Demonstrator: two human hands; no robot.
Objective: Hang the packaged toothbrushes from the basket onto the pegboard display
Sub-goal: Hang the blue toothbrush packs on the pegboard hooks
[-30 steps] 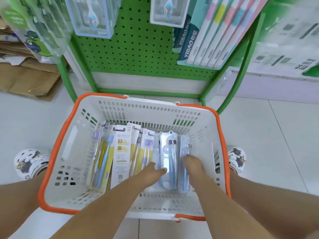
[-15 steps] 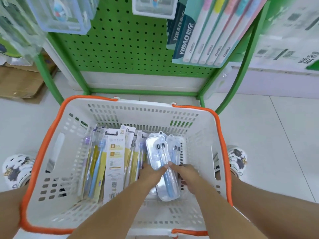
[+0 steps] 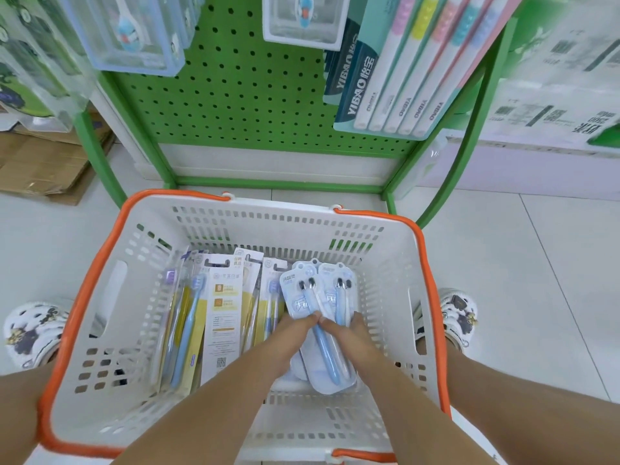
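A white basket (image 3: pixel 110 297) with an orange rim stands on the floor below the green pegboard (image 3: pixel 255 92). It holds several packaged toothbrushes: yellow-backed packs (image 3: pixel 224 307) at left and pale blue blister packs (image 3: pixel 302 293) at right. My left hand (image 3: pixel 292 330) and my right hand (image 3: pixel 349 333) both grip the blue blister packs, thumbs meeting on top. A second blue pack (image 3: pixel 339 290) lies just right of the first.
Hanging on the pegboard are clear boxed toothbrushes (image 3: pixel 302 18) and a teal multi-brush pack (image 3: pixel 406 72). Flattened cardboard (image 3: pixel 40 166) lies at left. The green frame legs (image 3: pixel 466 142) stand behind the basket. My shoes (image 3: pixel 30 327) flank it.
Both hands closed on the blue blister packs and lifted their upper ends off the basket floor. The view shifted slightly toward the pegboard.
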